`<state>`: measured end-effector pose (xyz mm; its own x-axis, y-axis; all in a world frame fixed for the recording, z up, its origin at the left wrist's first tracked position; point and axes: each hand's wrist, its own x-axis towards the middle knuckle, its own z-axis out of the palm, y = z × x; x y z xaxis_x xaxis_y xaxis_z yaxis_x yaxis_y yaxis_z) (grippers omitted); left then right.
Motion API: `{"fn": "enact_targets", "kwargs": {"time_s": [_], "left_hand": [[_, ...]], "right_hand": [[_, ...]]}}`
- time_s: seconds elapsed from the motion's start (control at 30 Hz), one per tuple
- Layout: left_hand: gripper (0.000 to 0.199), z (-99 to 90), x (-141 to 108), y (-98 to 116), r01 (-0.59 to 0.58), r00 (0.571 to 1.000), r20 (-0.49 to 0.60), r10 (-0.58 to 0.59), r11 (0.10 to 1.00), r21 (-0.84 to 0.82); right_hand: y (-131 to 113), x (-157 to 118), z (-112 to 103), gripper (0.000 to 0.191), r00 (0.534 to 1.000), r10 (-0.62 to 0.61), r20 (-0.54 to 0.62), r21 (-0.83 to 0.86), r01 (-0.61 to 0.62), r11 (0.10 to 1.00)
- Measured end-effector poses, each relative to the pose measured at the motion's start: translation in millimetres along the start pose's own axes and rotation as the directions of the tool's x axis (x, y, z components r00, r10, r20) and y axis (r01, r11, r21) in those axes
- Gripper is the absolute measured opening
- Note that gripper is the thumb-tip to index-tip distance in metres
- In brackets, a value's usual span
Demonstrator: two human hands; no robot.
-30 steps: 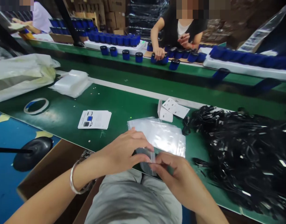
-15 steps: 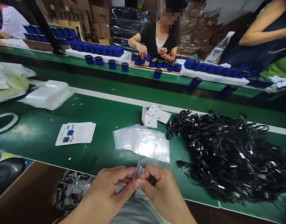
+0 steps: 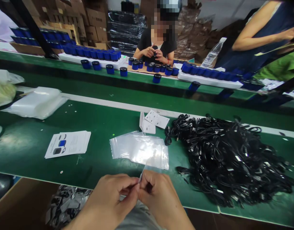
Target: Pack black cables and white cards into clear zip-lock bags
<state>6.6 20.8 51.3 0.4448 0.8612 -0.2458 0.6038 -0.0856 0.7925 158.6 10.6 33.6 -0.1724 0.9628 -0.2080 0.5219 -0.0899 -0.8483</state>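
Note:
Between my two hands, near the table's front edge, is a small clear plastic bag (image 3: 152, 168), mostly hidden behind the fingers. The thumb and fingers of my left hand (image 3: 115, 195) pinch its edge. Right beside them, my right hand (image 3: 158, 195) is closed on the same bag, its knuckles covering most of it. A spread of flat clear zip bags (image 3: 147, 148) lies just beyond my hands. To the right is a large heap of coiled black cables (image 3: 223, 159). A stack of printed leaflets (image 3: 69, 143) lies to the left.
Folded white leaflets (image 3: 153, 121) stand behind the bags. A plastic-wrapped pack (image 3: 38, 102) lies at the back left. Below the front edge, a box (image 3: 24, 198) holds filled bags. Across the green table (image 3: 101, 118), a co-worker (image 3: 158, 41) handles a dark object near rows of blue jars (image 3: 96, 52).
The bag's visible part between my hands has become narrower, and my right hand has turned over it. The view has shifted a little. The co-worker's hands have risen from the jars.

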Motion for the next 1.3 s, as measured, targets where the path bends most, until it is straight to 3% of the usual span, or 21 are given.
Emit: {"fn": "enact_targets", "kwargs": {"time_s": [0.07,0.23,0.37,0.47,0.77,0.83,0.9,0.97,1.0,1.13,1.17,1.23,1.3], "left_hand": [[0.027,0.5,4.2,-1.3,0.009,1.0,-0.011,-0.009,0.999,0.031],[0.026,-2.2,11.5,-5.5,0.081,0.997,-0.004,-0.081,0.996,-0.039],[0.016,-6.2,10.7,-3.3,0.129,0.991,0.044,-0.124,0.983,-0.131],[0.019,-5.1,9.5,-3.8,0.116,0.993,0.055,-0.109,0.979,-0.168],[0.021,10.3,9.1,-23.5,0.042,0.997,0.065,-0.029,0.977,-0.209],[0.023,12.5,8.5,-25.6,0.019,0.999,0.046,-0.011,0.982,-0.187],[0.024,14.1,7.5,-27.9,-0.011,1.0,-0.003,0.011,0.991,-0.131],[0.021,14.0,6.5,-30.9,-0.025,0.997,-0.074,0.021,0.998,-0.054],[0.019,13.1,5.9,-32.6,-0.021,0.994,-0.103,0.018,0.999,-0.025],[0.017,6.1,3.8,-37.0,0.028,0.991,-0.128,-0.035,0.998,-0.059],[0.018,4.6,3.3,-37.0,0.039,0.991,-0.12,-0.049,0.995,-0.086],[0.021,3.1,2.4,-35.4,0.058,0.99,-0.123,-0.073,0.99,-0.126],[0.022,3.9,1.4,-32.3,0.06,0.99,-0.116,-0.077,0.988,-0.145]], "right_hand": [[1.6,0.5,-1.8,0.029,0.999,-0.028,0.02,0.012,0.027,1.0],[7.3,-0.6,-6.0,0.019,0.969,-0.231,0.084,0.025,0.229,0.973],[4.6,-3.3,-5.8,0.017,0.959,-0.261,0.108,-0.043,0.267,0.963],[0.7,-5.0,-4.4,0.014,0.953,-0.281,0.115,-0.096,0.292,0.952],[10.6,-2.9,5.3,0.017,0.933,-0.358,0.02,-0.301,0.347,0.888],[16.2,-2.2,13.5,0.018,0.903,-0.425,-0.062,-0.386,0.371,0.845],[21.1,-2.8,20.3,0.018,0.843,-0.514,-0.158,-0.492,0.384,0.781],[22.6,-4.7,20.1,0.02,0.796,-0.557,-0.236,-0.585,0.341,0.735],[21.4,-5.5,16.1,0.021,0.804,-0.541,-0.245,-0.607,0.308,0.733],[2.5,6.6,-20.3,0.025,0.938,-0.327,-0.115,-0.594,0.199,0.78],[-3.8,16.4,-30.9,0.025,0.954,-0.28,-0.104,-0.619,0.159,0.77],[-14.5,45.2,-48.1,0.017,0.95,-0.221,-0.222,-0.735,-0.014,0.677],[-20.0,81.9,-56.7,0.025,0.933,-0.194,-0.303,-0.76,-0.113,0.64]]}}
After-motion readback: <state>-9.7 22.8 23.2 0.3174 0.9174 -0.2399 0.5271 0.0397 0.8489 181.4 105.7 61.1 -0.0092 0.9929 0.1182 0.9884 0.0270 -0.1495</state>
